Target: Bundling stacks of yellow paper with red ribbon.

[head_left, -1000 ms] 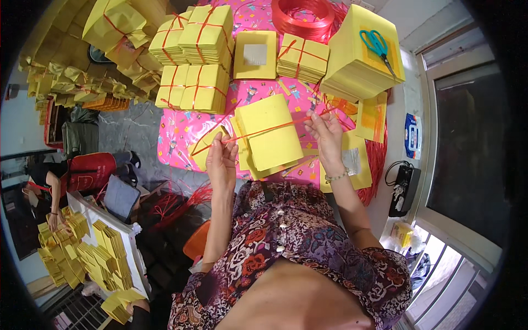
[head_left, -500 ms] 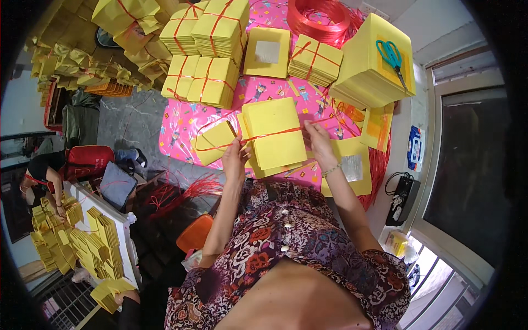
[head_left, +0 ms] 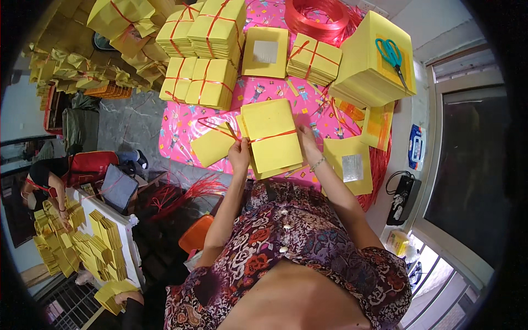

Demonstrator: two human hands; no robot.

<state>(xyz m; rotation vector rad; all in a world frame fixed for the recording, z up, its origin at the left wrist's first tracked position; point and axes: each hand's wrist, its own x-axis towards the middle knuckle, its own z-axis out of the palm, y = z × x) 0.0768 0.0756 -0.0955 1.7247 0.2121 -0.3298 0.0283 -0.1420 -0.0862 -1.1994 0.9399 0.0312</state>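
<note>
A stack of yellow paper sheets [head_left: 270,121] lies before me on the pink patterned tablecloth [head_left: 179,125], slightly askew over more yellow sheets. One red ribbon [head_left: 279,135] runs across its middle. At the stack's left edge my left hand [head_left: 239,155] is closed, pinching the ribbon, whose loose loop trails up and left. My right hand [head_left: 309,142] is at the right edge, its fingers curled against the stack and partly hidden by it. Left of the stack, under the ribbon loop, lies a flat yellow piece [head_left: 213,147].
Tied yellow bundles [head_left: 215,30] stand at the far left, beside a red ribbon coil [head_left: 316,22]. Green-handled scissors [head_left: 391,55] rest on a tall yellow stack [head_left: 360,66] at right. Two other people work with yellow paper at a white table [head_left: 131,236] on the left.
My left hand has moved right, close against the stack, and the ribbon loop has drawn up. The stack has shifted slightly left, with my right hand now against its edge.
</note>
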